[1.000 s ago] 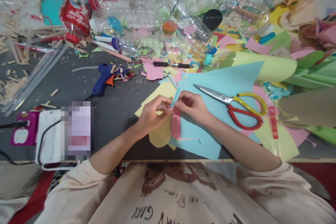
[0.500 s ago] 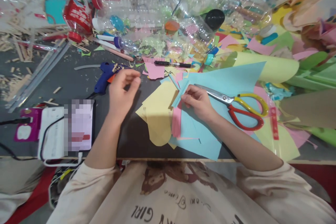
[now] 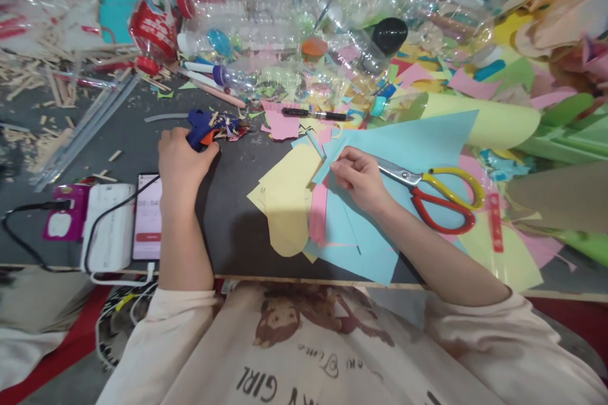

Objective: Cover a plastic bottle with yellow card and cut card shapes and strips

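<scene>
My left hand (image 3: 182, 161) is closed round the handle of a blue glue gun (image 3: 205, 128) lying on the dark table left of centre. My right hand (image 3: 360, 175) pinches a narrow light-blue paper strip (image 3: 329, 159), which points up and to the left over a pile of paper. Under that hand lie a light-blue sheet (image 3: 408, 139), a yellow sheet (image 3: 287, 202) and a pink strip (image 3: 318, 212). Scissors (image 3: 430, 193) with red and yellow handles rest on the blue sheet just right of my right hand.
A phone (image 3: 148, 218), a white power bank (image 3: 108, 226) and cables sit at the front left. Clear plastic bottles (image 3: 285, 25), a black pen (image 3: 313, 115), paper scraps and wooden sticks (image 3: 42, 76) crowd the back. Rolled yellow paper (image 3: 479, 121) lies at right.
My left hand let go of the blue strip and moved left to the glue gun, closing on it. My right hand kept the strip and barely moved.
</scene>
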The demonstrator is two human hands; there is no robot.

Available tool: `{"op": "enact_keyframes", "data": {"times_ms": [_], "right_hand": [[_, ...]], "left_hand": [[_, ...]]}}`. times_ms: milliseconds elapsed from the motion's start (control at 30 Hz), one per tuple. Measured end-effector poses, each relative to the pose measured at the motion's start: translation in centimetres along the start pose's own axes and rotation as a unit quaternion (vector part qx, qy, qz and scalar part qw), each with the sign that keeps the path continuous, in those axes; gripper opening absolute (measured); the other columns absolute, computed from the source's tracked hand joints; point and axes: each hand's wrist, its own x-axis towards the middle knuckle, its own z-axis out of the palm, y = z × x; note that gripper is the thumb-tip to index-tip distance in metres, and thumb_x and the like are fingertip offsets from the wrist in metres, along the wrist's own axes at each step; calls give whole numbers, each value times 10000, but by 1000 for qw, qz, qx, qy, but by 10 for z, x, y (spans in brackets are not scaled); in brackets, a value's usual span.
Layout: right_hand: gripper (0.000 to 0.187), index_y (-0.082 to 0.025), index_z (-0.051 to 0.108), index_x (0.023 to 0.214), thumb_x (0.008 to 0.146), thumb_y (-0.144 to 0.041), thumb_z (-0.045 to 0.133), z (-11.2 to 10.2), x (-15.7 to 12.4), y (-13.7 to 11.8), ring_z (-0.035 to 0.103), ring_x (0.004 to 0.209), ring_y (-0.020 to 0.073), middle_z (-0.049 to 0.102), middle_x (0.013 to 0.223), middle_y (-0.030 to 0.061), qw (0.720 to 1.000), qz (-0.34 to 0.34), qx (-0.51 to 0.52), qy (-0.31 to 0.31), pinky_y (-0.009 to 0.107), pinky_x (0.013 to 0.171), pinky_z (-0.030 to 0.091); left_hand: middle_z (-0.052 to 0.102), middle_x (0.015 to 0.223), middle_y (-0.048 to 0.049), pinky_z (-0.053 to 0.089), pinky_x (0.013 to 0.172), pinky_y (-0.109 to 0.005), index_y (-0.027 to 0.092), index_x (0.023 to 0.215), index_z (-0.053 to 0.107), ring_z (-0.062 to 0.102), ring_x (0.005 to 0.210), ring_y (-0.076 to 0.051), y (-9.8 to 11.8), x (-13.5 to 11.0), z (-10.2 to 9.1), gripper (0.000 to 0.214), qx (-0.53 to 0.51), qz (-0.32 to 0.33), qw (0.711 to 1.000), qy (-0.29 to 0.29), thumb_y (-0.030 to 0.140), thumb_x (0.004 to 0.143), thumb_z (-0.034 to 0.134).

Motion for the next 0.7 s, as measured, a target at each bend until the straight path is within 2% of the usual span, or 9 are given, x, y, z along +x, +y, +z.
{"op": "enact_keyframes", "data": {"times_ms": [67,167,300,400,533,700], "right_hand": [[324,-222,535,687,688,-388,813,-1,0,1,246,352,32,330,417,-140,1000,5,7,-3,184,369,180],[311,-221,534,692,686,-368,807,-2,2,1,244,347,29,337,402,-145,1000,11,16,0,182,369,173],[326,-219,530,694,662,-370,817,-1,4,1,257,333,26,353,394,-149,999,11,35,21,178,358,168],[354,-221,519,693,648,-388,828,0,6,0,262,326,26,343,389,-154,998,7,50,32,176,351,159],[379,-227,500,697,648,-403,833,1,6,-2,266,324,30,342,384,-157,998,14,50,31,176,348,155],[366,-229,506,718,663,-399,825,1,7,-3,258,319,30,374,366,-155,997,24,57,42,175,350,177]], "left_hand": [[676,1013,-105,481,919,-551,182,944,631,640,1127,-382,0,0,0,422,-17,-12,1000,12,520,691,630],[677,873,-51,498,840,-552,195,1045,615,697,982,-376,13,-10,-7,487,-17,-40,999,24,537,698,624],[671,735,-39,541,801,-500,213,1069,627,711,861,-359,39,-29,-12,457,-26,39,999,23,461,687,669],[682,759,-40,554,771,-415,220,1082,627,705,813,-301,48,-38,-5,424,-45,116,992,11,435,719,675],[694,845,-47,547,766,-376,220,1163,593,689,781,-260,46,-45,8,447,-56,161,985,1,436,777,661],[708,1044,-81,550,849,-379,226,1219,564,693,959,-281,42,-53,16,471,-76,196,978,5,406,796,666]]}}
